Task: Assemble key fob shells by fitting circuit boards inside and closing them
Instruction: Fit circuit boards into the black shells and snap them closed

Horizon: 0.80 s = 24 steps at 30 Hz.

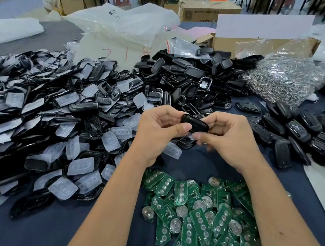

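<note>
I hold one black key fob shell (195, 123) above the table with both hands. My left hand (157, 131) grips its left end, thumb on the near edge. My right hand (227, 138) grips its right end, with the thumb underneath. The shell's glossy back faces up and its inside is hidden. A pile of green circuit boards (206, 219) with round silver battery holders lies below my wrists. Black front frames with translucent button pads (54, 127) are heaped to the left. Black back covers (187, 80) are piled behind my hands.
Closed black fobs (309, 133) lie in a heap at the right. Bags of metal key rings (285, 78) and a cardboard box (261, 42) stand at the back right. White plastic bags (119, 24) lie at the back. Dark blue cloth (50, 230) covers the table.
</note>
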### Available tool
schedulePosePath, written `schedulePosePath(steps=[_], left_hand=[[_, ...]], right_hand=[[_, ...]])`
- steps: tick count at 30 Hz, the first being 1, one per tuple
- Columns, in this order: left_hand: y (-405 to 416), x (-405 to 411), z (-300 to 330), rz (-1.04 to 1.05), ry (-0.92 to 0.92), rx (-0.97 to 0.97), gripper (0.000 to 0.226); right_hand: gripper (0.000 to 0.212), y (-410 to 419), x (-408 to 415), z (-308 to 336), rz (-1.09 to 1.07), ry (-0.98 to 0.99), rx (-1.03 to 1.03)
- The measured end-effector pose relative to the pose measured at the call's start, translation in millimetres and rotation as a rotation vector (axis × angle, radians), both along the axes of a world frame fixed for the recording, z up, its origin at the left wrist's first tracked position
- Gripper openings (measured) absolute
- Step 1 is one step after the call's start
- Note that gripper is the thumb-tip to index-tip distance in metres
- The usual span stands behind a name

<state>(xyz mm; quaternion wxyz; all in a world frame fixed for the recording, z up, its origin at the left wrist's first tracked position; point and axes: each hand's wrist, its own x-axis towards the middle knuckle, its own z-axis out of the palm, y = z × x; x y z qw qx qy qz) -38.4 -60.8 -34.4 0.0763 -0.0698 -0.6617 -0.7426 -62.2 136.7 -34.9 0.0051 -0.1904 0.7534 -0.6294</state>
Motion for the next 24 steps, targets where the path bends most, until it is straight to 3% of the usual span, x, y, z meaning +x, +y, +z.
schedulePosePath(steps=[8, 11, 14, 18, 21, 24], left_hand=[[8, -2, 4, 0.186, 0.095, -0.318, 0.034], [20, -5, 8, 0.219, 0.098, -0.304, 0.030], [45, -14, 10, 0.249, 0.059, -0.266, 0.025], [98, -27, 8, 0.162, -0.102, -0.223, 0.018], [131, -36, 7, 0.069, -0.162, -0.322, 0.012], [142, -39, 10, 0.038, -0.089, -0.495, 0.014]], right_hand=[[0.016, 3, -2, 3, -0.017, 0.001, 0.083], [0.021, 11, -4, 6, -0.057, 0.033, -0.006], [0.014, 27, -7, 8, -0.252, 0.049, -0.151], [0.002, 50, -13, 5, -0.620, 0.088, -0.148], [0.010, 62, -17, 4, -0.922, 0.071, -0.225], [0.012, 73, -22, 2, -1.106, 0.001, -0.283]])
